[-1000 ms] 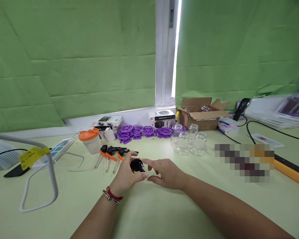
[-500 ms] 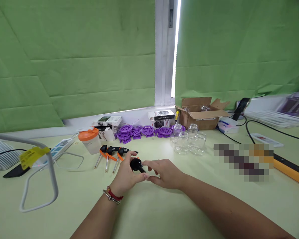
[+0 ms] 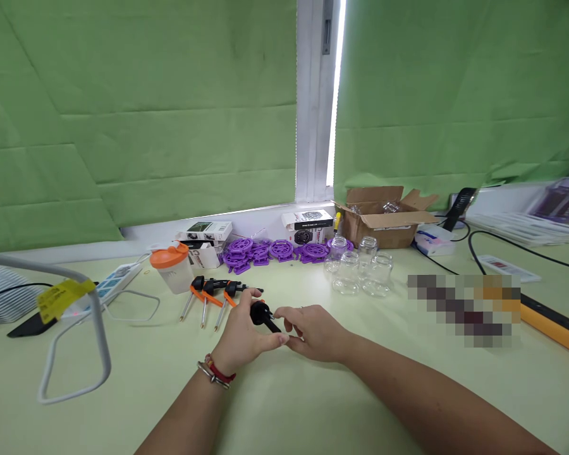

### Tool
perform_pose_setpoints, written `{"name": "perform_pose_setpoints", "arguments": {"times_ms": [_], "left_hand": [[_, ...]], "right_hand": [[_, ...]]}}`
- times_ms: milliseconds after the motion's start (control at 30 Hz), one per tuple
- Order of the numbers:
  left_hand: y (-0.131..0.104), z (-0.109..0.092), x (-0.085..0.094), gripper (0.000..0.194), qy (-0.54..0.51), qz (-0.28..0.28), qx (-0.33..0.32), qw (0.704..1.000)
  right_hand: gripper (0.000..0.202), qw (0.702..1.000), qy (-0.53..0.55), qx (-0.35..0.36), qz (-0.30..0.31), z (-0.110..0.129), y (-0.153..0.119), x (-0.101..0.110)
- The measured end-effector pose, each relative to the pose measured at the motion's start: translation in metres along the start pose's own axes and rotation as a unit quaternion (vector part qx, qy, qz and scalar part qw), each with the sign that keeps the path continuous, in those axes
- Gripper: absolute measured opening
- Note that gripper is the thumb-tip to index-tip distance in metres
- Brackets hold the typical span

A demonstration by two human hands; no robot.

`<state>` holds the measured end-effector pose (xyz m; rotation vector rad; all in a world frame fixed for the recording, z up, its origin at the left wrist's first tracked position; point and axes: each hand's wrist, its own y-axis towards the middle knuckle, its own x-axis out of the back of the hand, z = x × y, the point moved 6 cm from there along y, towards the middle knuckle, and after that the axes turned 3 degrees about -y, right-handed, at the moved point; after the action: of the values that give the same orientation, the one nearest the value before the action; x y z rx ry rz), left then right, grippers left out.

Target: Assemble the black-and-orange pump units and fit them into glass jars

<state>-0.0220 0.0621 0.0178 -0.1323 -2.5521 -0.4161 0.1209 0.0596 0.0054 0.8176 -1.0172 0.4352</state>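
My left hand [image 3: 243, 328] is wrapped round a black plastic part [image 3: 260, 313] with a rounded head and a short straight stem pointing down to the right. Its thumb stretches along the near side of the stem. Close by on the right, my right hand [image 3: 313, 332] has its fingers curled in against the part's end; whatever lies between the fingertips is too small to make out. Just beyond the left hand lie three black heads with orange levers [image 3: 208, 291] and thin metal rods.
Purple plastic wheel-shaped parts [image 3: 281, 250] lie along the back, beside small printed boxes [image 3: 308, 227]. Clear glass jars [image 3: 377, 272] stand before an open cardboard box [image 3: 389, 221]. An orange-lidded shaker cup [image 3: 171, 268] and a white wire frame [image 3: 105, 354] are at left.
Both hands and the black part have shifted very slightly to the right in view. The grip of the left hand looks the same.
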Motion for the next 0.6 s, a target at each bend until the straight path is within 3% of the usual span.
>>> {"name": "perform_pose_setpoints", "arguments": {"times_ms": [167, 300, 433, 600], "left_hand": [[-0.0001, 0.0004, -0.0013, 0.073, 0.012, 0.005, -0.002, 1.0], [0.0001, 0.0015, -0.001, 0.071, 0.005, 0.003, 0.0, 1.0], [0.0002, 0.0011, -0.001, 0.07, 0.015, 0.002, -0.009, 1.0], [0.0001, 0.0008, -0.0023, 0.07, 0.028, 0.009, -0.007, 1.0]], "right_hand": [[0.038, 1.0, 0.012, -0.012, 0.003, -0.0016, 0.0006, -0.001], [0.023, 1.0, -0.012, -0.028, 0.008, -0.0032, 0.0012, -0.001], [0.037, 1.0, 0.006, -0.012, 0.007, 0.0003, 0.0019, 0.0016], [0.028, 0.999, -0.002, -0.041, 0.02, -0.0026, 0.0023, 0.0014]]}}
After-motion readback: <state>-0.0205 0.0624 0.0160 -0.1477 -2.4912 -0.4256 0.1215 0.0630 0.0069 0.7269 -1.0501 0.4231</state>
